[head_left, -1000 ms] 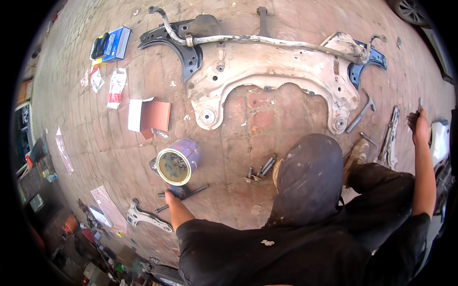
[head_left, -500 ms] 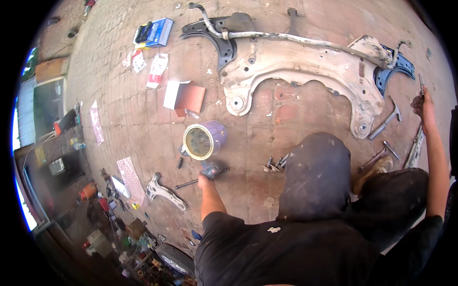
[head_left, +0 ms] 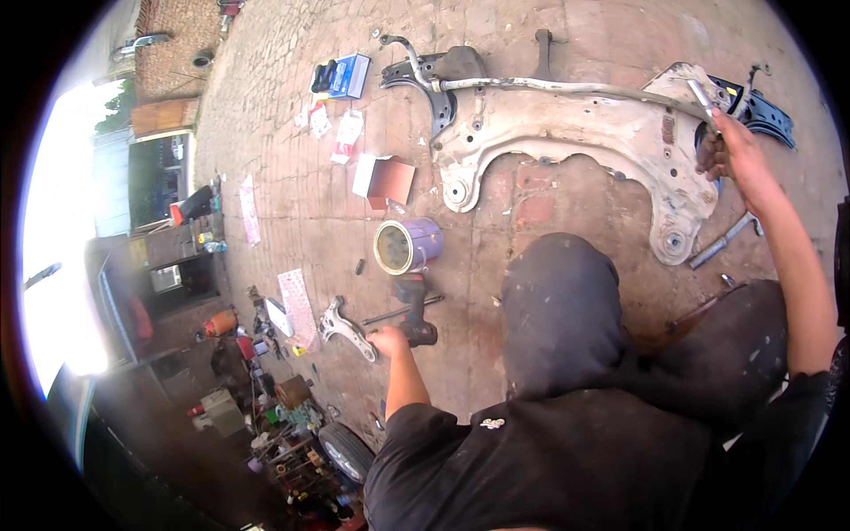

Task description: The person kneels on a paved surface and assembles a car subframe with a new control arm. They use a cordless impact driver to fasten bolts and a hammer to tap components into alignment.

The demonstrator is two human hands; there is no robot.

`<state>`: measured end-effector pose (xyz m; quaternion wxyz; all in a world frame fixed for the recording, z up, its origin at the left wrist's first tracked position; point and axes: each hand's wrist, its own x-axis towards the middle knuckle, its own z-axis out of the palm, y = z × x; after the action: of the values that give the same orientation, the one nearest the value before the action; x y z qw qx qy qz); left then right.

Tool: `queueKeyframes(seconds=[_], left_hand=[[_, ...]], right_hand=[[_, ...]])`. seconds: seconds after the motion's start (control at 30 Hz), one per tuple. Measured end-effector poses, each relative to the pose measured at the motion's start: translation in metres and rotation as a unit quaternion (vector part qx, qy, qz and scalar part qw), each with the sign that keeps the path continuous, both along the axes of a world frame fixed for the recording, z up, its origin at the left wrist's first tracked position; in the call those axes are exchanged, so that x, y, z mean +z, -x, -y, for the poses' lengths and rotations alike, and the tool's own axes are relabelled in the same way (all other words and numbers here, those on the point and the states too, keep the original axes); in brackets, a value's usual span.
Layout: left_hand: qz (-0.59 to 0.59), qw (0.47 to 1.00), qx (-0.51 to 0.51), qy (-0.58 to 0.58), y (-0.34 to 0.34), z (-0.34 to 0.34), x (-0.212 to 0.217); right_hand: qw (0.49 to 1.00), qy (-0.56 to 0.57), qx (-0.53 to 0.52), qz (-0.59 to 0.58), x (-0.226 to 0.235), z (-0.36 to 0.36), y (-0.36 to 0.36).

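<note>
I crouch on a brick floor with my knees in dark trousers before me. My left hand [head_left: 390,341] grips the handle of a dark cordless power tool [head_left: 414,305] lying on the bricks, just below a purple tin can [head_left: 409,246]. My right hand [head_left: 728,152] is raised over the right end of a pale, dirty car subframe [head_left: 575,133]. It is closed on a slim metal wrench [head_left: 699,94] that points up and to the left. A grey bar [head_left: 549,87] runs along the top of the subframe.
A silver control arm [head_left: 341,326] lies left of the power tool. An open cardboard box [head_left: 382,180], paper packets [head_left: 347,128] and a blue box [head_left: 341,75] lie further off. A blue-black arm [head_left: 772,115] and a metal socket bar [head_left: 726,241] are at right. A tyre [head_left: 345,447] and workshop clutter lie near left.
My left hand reached forward and closed on the power tool. My right hand rose from the tools at the far right to the subframe's right end, holding the wrench. The view swung left.
</note>
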<state>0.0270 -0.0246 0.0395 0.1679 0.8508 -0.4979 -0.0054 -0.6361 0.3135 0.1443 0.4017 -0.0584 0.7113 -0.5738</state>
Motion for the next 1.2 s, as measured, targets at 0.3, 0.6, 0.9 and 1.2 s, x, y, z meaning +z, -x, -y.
queueKeyframes(seconds=[0.3, 0.6, 0.9, 1.2], left_hand=[[0.154, 0.945, -0.256, -0.133, 0.114, -0.137, 0.05], [0.156, 0.913, -0.365, -0.094, 0.245, -0.141, 0.082], [0.209, 0.769, -0.579, -0.172, 0.396, -0.136, 0.03], [0.121, 0.776, -0.618, -0.036, 0.444, -0.122, -0.034]], right_hand=[[0.97, 0.126, 0.204, -0.028, -0.001, -0.03, 0.032], [0.955, 0.181, 0.231, -0.03, 0.002, -0.093, 0.053], [0.952, 0.193, 0.235, -0.035, 0.02, -0.123, 0.054], [0.963, 0.201, 0.181, 0.005, 0.016, -0.16, 0.058]])
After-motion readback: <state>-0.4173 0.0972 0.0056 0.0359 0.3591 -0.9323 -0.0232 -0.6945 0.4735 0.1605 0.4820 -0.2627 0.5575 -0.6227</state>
